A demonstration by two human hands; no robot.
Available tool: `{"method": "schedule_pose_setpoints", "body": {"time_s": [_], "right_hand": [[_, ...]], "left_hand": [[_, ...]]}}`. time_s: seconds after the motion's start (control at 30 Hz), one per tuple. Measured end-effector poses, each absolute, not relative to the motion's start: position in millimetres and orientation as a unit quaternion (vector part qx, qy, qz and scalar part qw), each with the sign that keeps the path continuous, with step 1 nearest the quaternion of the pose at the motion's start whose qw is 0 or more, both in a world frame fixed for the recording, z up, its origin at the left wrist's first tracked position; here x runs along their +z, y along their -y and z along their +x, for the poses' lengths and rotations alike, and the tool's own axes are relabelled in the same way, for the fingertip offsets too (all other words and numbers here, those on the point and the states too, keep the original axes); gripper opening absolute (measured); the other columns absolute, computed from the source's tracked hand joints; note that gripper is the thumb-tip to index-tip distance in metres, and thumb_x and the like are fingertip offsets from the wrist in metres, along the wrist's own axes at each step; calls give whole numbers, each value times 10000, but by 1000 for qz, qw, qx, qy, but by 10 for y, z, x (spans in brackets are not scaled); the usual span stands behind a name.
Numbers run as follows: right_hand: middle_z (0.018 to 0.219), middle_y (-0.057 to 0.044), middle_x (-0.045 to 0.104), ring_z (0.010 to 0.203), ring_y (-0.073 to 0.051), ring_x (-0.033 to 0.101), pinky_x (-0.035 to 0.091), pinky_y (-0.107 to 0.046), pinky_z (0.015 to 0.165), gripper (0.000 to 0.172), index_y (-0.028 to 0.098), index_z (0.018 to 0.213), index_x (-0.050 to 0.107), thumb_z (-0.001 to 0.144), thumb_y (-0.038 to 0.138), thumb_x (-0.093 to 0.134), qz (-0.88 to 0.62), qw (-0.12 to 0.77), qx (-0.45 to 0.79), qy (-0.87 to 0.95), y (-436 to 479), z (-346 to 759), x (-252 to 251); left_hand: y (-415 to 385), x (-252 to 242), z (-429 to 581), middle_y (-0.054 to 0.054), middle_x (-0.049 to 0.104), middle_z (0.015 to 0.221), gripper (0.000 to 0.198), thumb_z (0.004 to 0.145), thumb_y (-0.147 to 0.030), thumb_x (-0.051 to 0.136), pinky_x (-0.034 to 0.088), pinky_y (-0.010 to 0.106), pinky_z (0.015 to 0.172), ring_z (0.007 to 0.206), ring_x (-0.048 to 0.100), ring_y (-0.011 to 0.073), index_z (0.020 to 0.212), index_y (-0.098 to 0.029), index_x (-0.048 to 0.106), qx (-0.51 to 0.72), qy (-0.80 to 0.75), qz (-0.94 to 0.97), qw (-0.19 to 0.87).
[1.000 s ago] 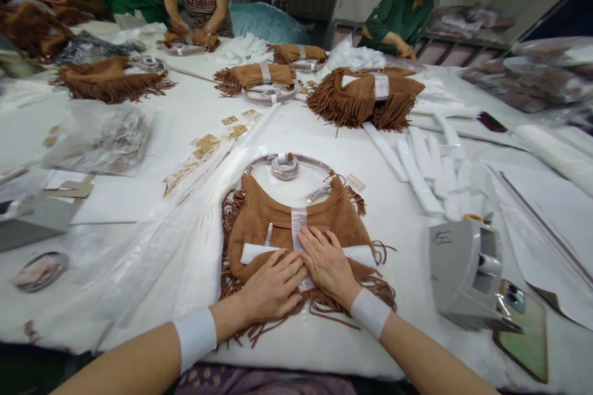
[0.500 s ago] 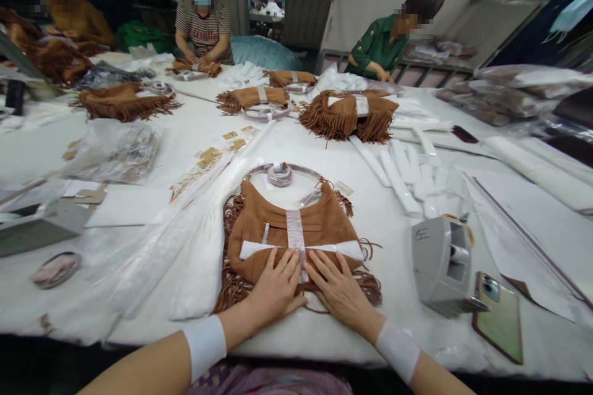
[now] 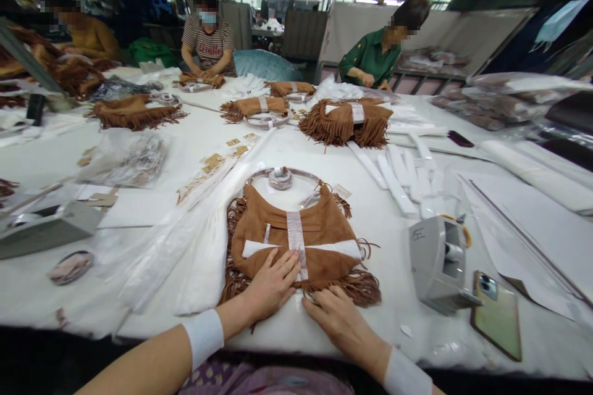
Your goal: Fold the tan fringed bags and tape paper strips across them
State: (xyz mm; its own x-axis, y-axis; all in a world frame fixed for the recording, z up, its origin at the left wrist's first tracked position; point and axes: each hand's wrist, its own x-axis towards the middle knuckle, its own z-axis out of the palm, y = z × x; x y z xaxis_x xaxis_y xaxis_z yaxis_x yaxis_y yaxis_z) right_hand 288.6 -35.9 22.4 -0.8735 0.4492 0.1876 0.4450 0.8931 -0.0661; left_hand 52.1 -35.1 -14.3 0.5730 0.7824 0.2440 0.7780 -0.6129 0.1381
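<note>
A brown suede fringed handbag (image 3: 264,222) lies flat in front of me, its wrapped strap (image 3: 280,178) curving above the top edge. Clear-looking tape (image 3: 295,231) runs down its middle, and white padding (image 3: 331,249) shows across the lower part. My left hand (image 3: 273,281) rests flat on the bag's lower middle, fingers stretched over the tape. At the bottom edge, by the fringe (image 3: 368,286), my right hand (image 3: 340,318) has its fingers curled together; what they pinch is hidden.
A grey tape dispenser (image 3: 435,265) and a phone (image 3: 495,315) sit to the right, with white strips (image 3: 393,182) behind. Left are plastic sheeting (image 3: 157,253), tags (image 3: 213,163) and another dispenser (image 3: 50,228). More fringed bags (image 3: 345,120) lie farther back, where several people work.
My right hand has slid off the bag's face down to its bottom edge, and its fingers have curled. My left hand stays flat on the bag. The view has shifted slightly.
</note>
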Motion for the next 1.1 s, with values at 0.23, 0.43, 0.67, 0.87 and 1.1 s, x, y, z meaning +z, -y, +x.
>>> {"method": "schedule_pose_setpoints", "body": {"time_s": [0.23, 0.43, 0.67, 0.87, 1.1], "right_hand": [[787, -62, 595, 671, -185, 500, 394, -334, 614, 350, 155, 881, 620, 996, 154, 289, -274, 151, -26, 949, 406, 2693, -34], [992, -149, 678, 897, -192, 636, 550, -287, 709, 373, 80, 1086, 604, 969, 62, 250, -270, 237, -59, 931, 451, 2701, -123], [1072, -170, 649, 1030, -212, 605, 563, -326, 852, 379, 76, 1193, 572, 961, 79, 272, -285, 246, -18, 926, 517, 2706, -168], [898, -99, 624, 770, -182, 550, 479, -306, 668, 285, 149, 979, 655, 968, 118, 372, -343, 276, -47, 896, 506, 2584, -114], [976, -125, 644, 811, -207, 506, 398, -350, 711, 282, 118, 1000, 639, 953, 65, 367, -323, 285, -92, 898, 566, 2542, -66]], "left_hand": [[339, -146, 514, 118, 356, 1518, 518, 972, -389, 363, 164, 529, 1155, 1426, 249, 252, 1434, -156, 342, 145, -440, 886, 23], [341, -154, 510, 119, 369, 1507, 484, 971, -385, 371, 174, 548, 1147, 1419, 262, 260, 1409, -180, 370, 148, -438, 886, 37], [336, -177, 524, 119, 386, 1492, 470, 960, -365, 409, 158, 561, 1150, 1415, 269, 266, 1404, -215, 379, 158, -437, 885, 30], [341, -146, 527, 118, 392, 1486, 442, 971, -343, 377, 168, 560, 1150, 1414, 269, 265, 1396, -222, 387, 156, -442, 883, 40], [322, -139, 531, 123, 397, 1482, 435, 969, -332, 386, 175, 579, 1138, 1401, 291, 270, 1390, -226, 397, 159, -443, 881, 46]]}}
